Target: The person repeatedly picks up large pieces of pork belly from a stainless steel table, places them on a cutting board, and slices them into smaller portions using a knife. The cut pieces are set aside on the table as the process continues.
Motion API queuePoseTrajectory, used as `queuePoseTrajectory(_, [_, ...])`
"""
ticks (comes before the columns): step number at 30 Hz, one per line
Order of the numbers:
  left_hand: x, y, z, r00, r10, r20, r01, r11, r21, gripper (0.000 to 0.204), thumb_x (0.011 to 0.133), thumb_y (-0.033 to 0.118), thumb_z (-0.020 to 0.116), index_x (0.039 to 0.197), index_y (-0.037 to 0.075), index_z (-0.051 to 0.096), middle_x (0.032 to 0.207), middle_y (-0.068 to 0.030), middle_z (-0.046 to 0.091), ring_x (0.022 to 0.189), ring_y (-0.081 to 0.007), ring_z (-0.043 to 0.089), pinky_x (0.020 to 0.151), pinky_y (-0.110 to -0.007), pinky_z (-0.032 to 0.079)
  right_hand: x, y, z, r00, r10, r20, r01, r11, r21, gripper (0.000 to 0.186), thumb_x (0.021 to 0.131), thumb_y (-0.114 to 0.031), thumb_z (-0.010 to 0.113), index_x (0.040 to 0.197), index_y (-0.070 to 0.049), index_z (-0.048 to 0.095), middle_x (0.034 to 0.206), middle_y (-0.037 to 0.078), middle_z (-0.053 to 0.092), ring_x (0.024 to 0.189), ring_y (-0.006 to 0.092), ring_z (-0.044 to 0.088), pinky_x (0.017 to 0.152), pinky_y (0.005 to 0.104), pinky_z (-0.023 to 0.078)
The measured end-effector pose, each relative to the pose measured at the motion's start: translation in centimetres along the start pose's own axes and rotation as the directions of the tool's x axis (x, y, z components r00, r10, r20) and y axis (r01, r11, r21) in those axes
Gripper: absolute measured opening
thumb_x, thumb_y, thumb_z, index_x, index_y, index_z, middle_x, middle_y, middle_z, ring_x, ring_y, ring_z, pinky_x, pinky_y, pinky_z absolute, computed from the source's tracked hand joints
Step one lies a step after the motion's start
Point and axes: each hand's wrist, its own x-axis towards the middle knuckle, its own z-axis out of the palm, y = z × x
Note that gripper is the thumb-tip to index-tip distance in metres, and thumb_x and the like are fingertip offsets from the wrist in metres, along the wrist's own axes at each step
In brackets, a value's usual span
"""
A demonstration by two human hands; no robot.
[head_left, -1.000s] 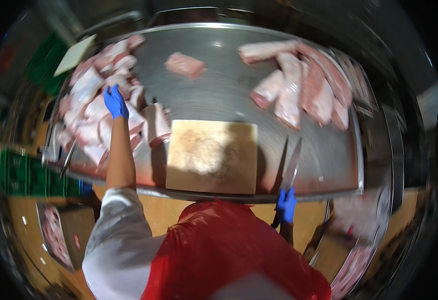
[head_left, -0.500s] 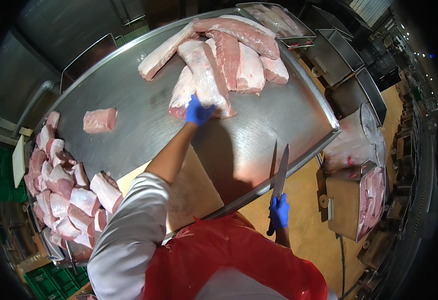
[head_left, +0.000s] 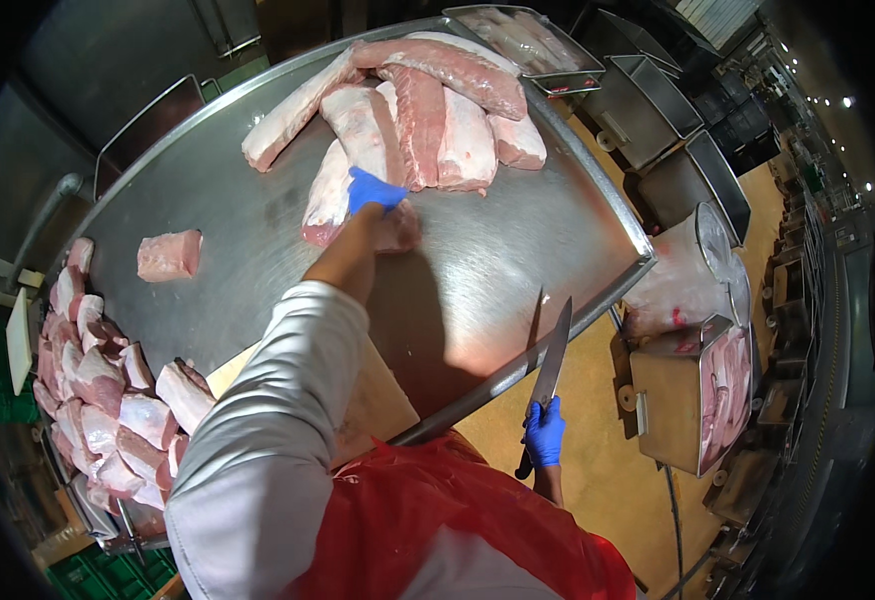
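Note:
My left hand (head_left: 376, 192), in a blue glove, lies across the near part of a long pork loin (head_left: 366, 122) and grips it from above. The hand and forearm cover part of that loin. Beneath and beside it, more loins are piled at the far side of the metal table (head_left: 268, 240). Down at the right, off the table's near edge, my blue-gloved right hand (head_left: 544, 432) is closed round the handle of a long knife (head_left: 555, 350), its blade pointing up and away. A pale cutting board (head_left: 380, 395) lies partly under my left sleeve.
Cut pork pieces (head_left: 98, 380) are heaped at the table's left end, with one separate piece (head_left: 169, 256) farther in. A raised rim (head_left: 613, 205) edges the table. Metal bins (head_left: 673, 395) holding meat and a plastic-lined container (head_left: 693, 275) stand on the floor to the right.
The view has shifted, so the table sits farther left in it. My left hand has turned and moved across the loin's top. The knife stays in my right hand.

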Motion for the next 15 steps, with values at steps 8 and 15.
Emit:
queuePoseTrajectory(8, [-4.5,-6.9,-14.5,0.853,0.245,0.462,-0.024,0.901,-0.433,0.064,0.082,0.048,0.075,0.119,-0.003,0.066,0.103,-0.0127,0.070,0.091,-0.0214,0.065,0.083,-0.038,0.054,-0.8,3.6,0.7,0.994,-0.091,0.064,0.089,0.995,0.035,0.020,0.101,-0.020,0.056,0.108,-0.004,0.048,0.062,0.006,0.056,0.043,0.0136,0.054,0.037,0.0310,0.046])
queuePoseTrajectory(15, [-21.8,-14.8,-24.5,0.812,0.239,0.533,-0.138,0.965,-0.222,0.075,0.074,0.044,0.078,0.131,0.001,0.058,0.115,-0.0138,0.068,0.106,-0.0218,0.063,0.095,-0.037,0.050,0.4,-0.5,1.4,0.963,-0.185,0.198,0.179,0.983,0.047,0.016,0.101,-0.020,0.055,0.104,-0.006,0.047,0.061,0.005,0.054,0.044,0.0147,0.054,0.039,0.0312,0.045])
